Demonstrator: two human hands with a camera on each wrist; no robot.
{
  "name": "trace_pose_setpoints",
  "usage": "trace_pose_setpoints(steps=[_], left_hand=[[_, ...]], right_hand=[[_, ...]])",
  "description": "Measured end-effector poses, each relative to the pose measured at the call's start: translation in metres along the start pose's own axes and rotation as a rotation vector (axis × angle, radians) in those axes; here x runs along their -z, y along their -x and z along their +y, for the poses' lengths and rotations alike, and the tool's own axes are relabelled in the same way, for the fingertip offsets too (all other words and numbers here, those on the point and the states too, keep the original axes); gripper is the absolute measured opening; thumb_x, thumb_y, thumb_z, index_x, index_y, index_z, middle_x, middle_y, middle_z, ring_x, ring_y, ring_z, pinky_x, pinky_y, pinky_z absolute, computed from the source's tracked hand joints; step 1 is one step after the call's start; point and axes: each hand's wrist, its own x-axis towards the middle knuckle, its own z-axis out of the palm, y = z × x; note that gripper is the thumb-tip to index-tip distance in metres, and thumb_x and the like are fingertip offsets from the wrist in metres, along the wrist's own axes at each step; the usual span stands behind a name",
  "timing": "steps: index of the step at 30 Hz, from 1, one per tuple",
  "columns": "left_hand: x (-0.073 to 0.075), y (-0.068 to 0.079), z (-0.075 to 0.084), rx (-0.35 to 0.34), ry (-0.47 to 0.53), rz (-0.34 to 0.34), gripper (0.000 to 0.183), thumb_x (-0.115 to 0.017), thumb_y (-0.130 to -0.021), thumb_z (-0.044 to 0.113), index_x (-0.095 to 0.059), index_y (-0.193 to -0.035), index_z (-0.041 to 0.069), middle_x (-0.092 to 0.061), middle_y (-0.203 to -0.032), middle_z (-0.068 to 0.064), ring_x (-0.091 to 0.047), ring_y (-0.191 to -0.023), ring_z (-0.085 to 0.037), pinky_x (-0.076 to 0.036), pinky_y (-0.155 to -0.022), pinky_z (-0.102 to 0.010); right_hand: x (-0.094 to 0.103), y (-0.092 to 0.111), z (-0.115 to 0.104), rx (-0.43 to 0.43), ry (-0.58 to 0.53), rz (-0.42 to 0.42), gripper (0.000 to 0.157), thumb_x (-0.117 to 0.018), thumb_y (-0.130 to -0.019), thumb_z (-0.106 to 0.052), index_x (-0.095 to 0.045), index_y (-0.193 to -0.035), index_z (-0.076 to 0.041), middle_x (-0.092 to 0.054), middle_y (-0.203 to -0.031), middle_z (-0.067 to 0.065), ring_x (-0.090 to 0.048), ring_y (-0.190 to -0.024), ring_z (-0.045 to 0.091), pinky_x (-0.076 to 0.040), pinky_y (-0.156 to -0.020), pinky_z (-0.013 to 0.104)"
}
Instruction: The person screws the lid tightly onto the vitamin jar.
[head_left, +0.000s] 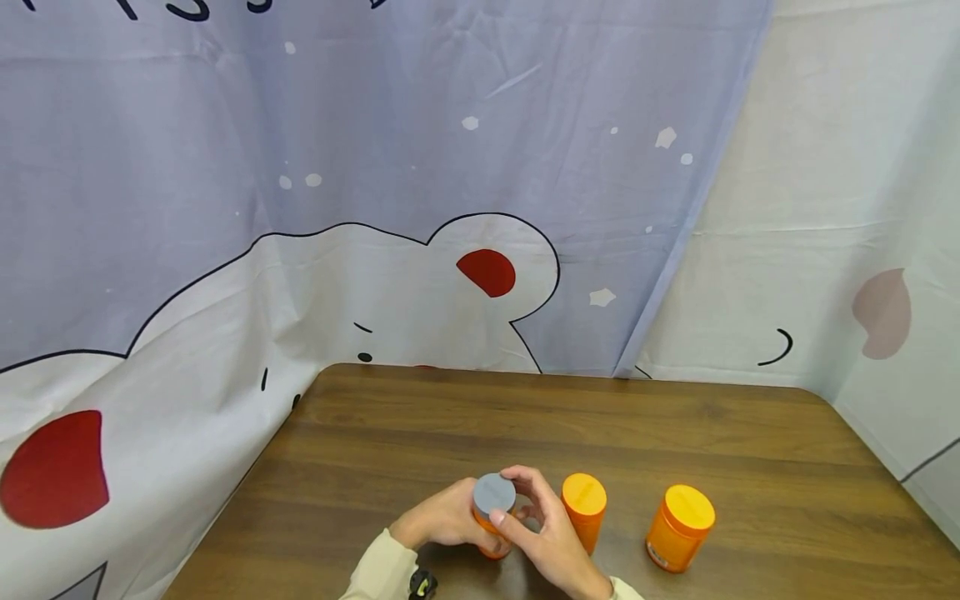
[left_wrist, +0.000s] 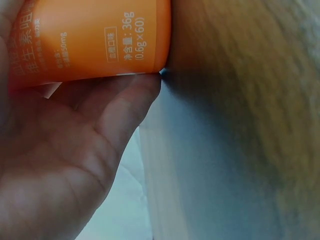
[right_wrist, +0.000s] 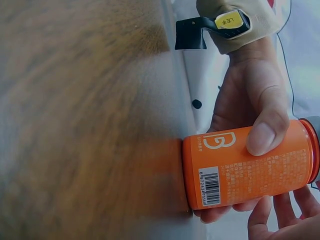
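An orange pill bottle with a grey lid (head_left: pixel 494 495) stands upright at the front of the table. My left hand (head_left: pixel 447 514) grips its body from the left, the thumb pressed along the printed side of the bottle (right_wrist: pixel 235 165) in the right wrist view. From the right, my right hand (head_left: pixel 549 533) has thumb and forefinger on opposite edges of the lid. White printing shows on the bottle (left_wrist: pixel 100 40) in the left wrist view, its base down at the tabletop.
Just right of my right hand stands an orange bottle with a yellow lid (head_left: pixel 584 496). Farther right is a wider orange jar, also yellow-lidded (head_left: pixel 679 528). The wooden table (head_left: pixel 450 417) ends at a printed cloth (head_left: pixel 375 292) hanging behind it.
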Motion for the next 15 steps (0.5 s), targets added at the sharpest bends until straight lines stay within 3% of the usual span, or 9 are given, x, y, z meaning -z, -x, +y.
trace_pose_setpoints(steps=[15], left_hand=[[-0.001,0.0007,0.0005,0.016,-0.014,0.013,0.035,-0.077,-0.066,0.021,-0.06,-0.096,0.015,-0.061,-0.085,0.01,-0.056,-0.074,-0.002,-0.047,-0.072,-0.022]], right_hand=[[0.0016,-0.0005,-0.0004,0.048,0.001,-0.036,0.043,-0.055,-0.09,-0.007,-0.043,-0.13,-0.014,-0.051,-0.125,0.01,-0.049,-0.109,0.022,-0.044,-0.081,0.031]])
